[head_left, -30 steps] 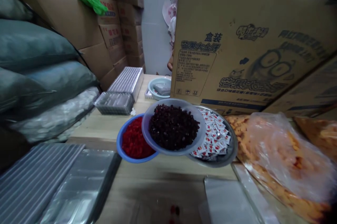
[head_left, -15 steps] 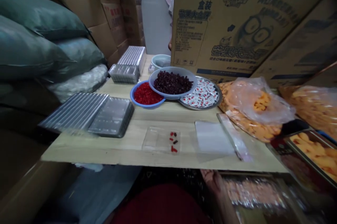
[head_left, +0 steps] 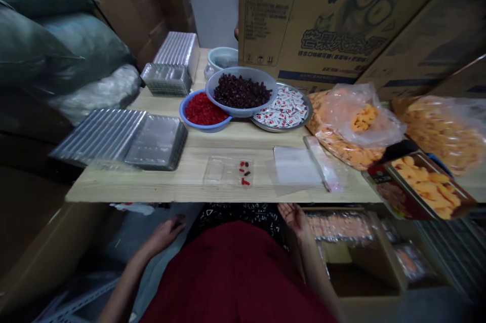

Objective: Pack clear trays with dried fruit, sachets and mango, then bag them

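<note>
Faces a table (head_left: 121,189) with both hands below its front edge. Has the clear tray (head_left: 229,171) flat on the tabletop close to that edge, almost straight ahead, long axis running left to right, nearly parallel to the edge. In its right-end compartment, holds a few red and dark pieces (head_left: 246,173).

Has the right hand (head_left: 293,219) palm up just under the edge, slightly right of the tray's right end, fingers loosely spread, with nothing visible in their grasp. Cannot tell of any contact between fingertips and table. Has the left hand (head_left: 165,236) lower, beside the lap (head_left: 233,211), left of the tray's left end, fingers loosely apart, again around nothing visible; too dim at the tips for more.

Puts the right hand nearer to the tray. From there, lies forward, up and to the left; from the left hand, forward, up and to the right. In both cases, lies across the table's front edge.

Just right of the tray, beyond the right hand: white sheets (head_left: 296,166). To the left: a stack of trays (head_left: 155,143). Farther back: a blue bowl (head_left: 207,128), a pale bowl (head_left: 243,111) overlapping it, and a metal dish (head_left: 308,110).
</note>
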Demonstrator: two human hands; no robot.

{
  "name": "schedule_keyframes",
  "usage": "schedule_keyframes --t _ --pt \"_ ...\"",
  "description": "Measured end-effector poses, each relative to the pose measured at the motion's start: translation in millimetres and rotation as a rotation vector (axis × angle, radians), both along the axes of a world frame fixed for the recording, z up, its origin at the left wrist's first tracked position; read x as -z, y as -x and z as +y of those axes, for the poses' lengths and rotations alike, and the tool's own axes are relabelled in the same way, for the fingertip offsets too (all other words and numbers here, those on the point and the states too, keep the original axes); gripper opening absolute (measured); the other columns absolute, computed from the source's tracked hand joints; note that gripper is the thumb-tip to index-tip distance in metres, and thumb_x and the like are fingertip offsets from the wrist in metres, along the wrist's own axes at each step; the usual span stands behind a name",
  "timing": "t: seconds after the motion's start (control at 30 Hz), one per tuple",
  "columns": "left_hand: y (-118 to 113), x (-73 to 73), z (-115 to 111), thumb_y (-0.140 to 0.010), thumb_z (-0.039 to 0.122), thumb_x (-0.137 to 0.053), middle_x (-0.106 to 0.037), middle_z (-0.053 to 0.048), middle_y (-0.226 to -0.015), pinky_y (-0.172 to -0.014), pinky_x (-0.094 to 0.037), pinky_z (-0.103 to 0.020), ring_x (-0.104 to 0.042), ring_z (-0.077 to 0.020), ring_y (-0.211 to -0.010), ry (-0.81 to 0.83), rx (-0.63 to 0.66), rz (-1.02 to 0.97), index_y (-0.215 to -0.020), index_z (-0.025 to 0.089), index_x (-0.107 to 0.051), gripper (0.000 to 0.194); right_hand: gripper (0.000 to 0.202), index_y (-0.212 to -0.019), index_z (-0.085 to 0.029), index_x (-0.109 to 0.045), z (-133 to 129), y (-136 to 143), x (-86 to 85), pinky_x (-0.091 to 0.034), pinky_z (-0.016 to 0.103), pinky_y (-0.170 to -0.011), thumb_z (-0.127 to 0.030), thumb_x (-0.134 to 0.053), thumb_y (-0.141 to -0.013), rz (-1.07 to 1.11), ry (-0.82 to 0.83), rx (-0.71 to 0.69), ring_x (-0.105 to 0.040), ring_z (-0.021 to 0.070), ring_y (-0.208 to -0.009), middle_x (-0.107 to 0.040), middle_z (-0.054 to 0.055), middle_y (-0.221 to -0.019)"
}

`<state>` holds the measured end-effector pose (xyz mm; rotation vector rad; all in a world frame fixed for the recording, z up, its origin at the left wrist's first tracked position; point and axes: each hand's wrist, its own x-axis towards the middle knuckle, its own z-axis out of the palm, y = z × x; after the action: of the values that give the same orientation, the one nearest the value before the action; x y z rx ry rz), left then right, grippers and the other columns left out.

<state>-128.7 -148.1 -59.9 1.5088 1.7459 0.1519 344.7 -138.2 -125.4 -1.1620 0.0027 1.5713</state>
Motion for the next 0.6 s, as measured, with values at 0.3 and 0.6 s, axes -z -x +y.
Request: schedule_keyframes --t 0.3,0.6 --pt "-112.5 -60.2 91.0 -0.100 0.038 -0.051 -0.073 -0.008 -0.104 -0.095 -0.049 -0.038 -0.063 -0.0247 -0.103 -0.675 0.162 -0.186 -0.102 0.020 -0.070 0.026 0.047 -0.083 -0.019 -0.078 -24.0 -3.6 -72.2 -0.054 0.035 -0.089 -0.065 -0.071 -0.083 -0.584 -0.148 -0.599 -0.072 0.0218 -0.079 -0.078 0.008 -0.079" --pt "-181.5 -18.2 159.4 -0.094 0.021 -0.062 -0.068 -0.009 -0.092 -0.092 -0.046 -0.041 -0.056 -0.0251 -0.097 -0.714 0.401 -0.018 -0.088 0.019 -0.075 0.015 0.021 -0.096 -0.023 -0.076 64.9 87.4 -86.2 -0.050 0.036 -0.088 -0.038 -0.062 -0.096 -1.052 -0.706 -0.590 -0.064 0.0229 -0.097 -0.069 0.007 -0.097"
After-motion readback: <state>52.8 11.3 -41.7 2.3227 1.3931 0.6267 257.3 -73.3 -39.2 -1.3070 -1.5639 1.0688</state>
